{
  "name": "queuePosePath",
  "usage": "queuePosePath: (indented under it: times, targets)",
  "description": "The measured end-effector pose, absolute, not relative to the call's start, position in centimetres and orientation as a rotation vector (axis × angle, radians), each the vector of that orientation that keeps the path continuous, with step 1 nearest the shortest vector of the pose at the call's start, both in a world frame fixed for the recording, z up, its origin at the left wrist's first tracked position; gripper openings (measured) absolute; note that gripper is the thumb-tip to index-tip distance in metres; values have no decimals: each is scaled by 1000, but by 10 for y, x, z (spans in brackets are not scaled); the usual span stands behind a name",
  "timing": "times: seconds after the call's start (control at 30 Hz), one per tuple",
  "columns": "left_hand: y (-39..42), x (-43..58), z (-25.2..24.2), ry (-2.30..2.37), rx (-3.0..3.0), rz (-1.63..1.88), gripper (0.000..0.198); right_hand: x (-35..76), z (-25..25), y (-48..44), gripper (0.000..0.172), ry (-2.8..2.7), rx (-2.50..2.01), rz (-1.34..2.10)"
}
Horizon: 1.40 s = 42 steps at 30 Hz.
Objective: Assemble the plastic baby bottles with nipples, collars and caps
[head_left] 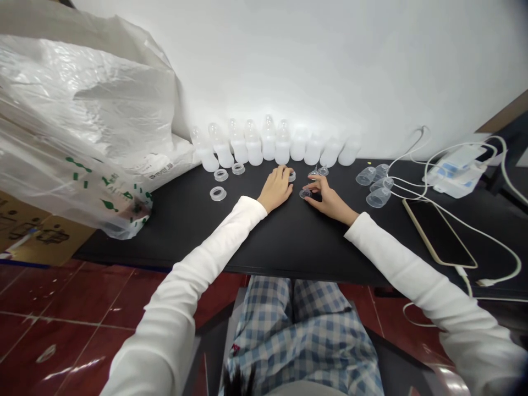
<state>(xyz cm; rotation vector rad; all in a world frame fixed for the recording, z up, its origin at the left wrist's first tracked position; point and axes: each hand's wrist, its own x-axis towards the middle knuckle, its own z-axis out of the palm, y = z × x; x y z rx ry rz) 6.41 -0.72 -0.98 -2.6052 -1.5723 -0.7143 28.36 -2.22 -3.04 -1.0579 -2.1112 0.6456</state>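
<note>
My left hand (277,188) rests palm down on the black table, its fingers curled round a white screw ring (292,176). Between the thumb and fingertips of my right hand (329,199) is a clear bottle nipple (305,193), low over the table. More clear nipples (323,171) lie just beyond the right fingers. Loose screw rings (218,193) lie left of my left hand. Along the wall stand several white baby bottles (282,148); those on the left have clear domed caps, while the ones on the right, such as this bottle (331,153), have none.
Several clear domed caps (366,176) lie right of my right hand. Beyond them are a phone (443,234), white cables (454,217) and a white-and-blue power box (456,170). Large plastic bags (94,104) and a cardboard box (53,236) fill the left side.
</note>
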Motion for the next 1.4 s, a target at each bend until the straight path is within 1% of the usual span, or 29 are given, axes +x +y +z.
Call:
queuePosePath:
  times: [0.13,0.23,0.3,0.4,0.5,0.53,0.6,0.7,0.8,0.87,0.9,1.0,1.1,1.17,1.3,1.4]
  targets:
    - [-4,59,-13,-1796,-2628,-781,56,283,-31,-22,60,-2084,-1061,611]
    - [0,55,-16,-1751,-2754,-812,59,281,-32,-23,61,-2090,-1057,571]
    - [1,54,-16,-1670,-2834,-810,57,279,-30,-24,61,-2072,-1052,549]
    - [0,54,-13,-1598,-2915,-797,48,277,-28,-25,57,-1996,-1044,511]
    - [-2,54,-10,-1539,-2971,-906,37,276,-26,-26,52,-1902,-1013,530]
    - [-3,55,-10,-1529,-2991,-995,33,275,-26,-26,51,-1874,-1001,548]
    - [-2,58,-10,-1593,-3009,-1286,26,275,-26,-27,50,-1841,-986,584]
    - [-1,64,-10,-1990,-2911,-1909,19,273,-23,-30,44,-1840,-1000,606]
    - [-1,70,-10,-2324,-2773,-2447,19,270,-17,-36,37,-1849,-1011,620]
    - [-4,73,-9,-2359,-2726,-2652,18,267,-13,-40,38,-1851,-992,648]
    - [-6,74,-9,-2352,-2719,-2701,18,266,-12,-41,40,-1851,-983,665]
    - [-11,76,-8,-2284,-2833,-2664,17,263,-10,-42,45,-1832,-1001,681]
    - [-16,77,-8,-2132,-3075,-2509,18,264,-10,-41,49,-1764,-1058,656]
    - [-17,77,-9,-2001,-3249,-2378,23,265,-11,-40,50,-1723,-1083,626]
    - [-18,78,-9,-1843,-3438,-2158,32,266,-11,-40,49,-1698,-1096,519]
    - [-17,79,-9,-1867,-3401,-2213,31,265,-10,-41,45,-1700,-1058,522]
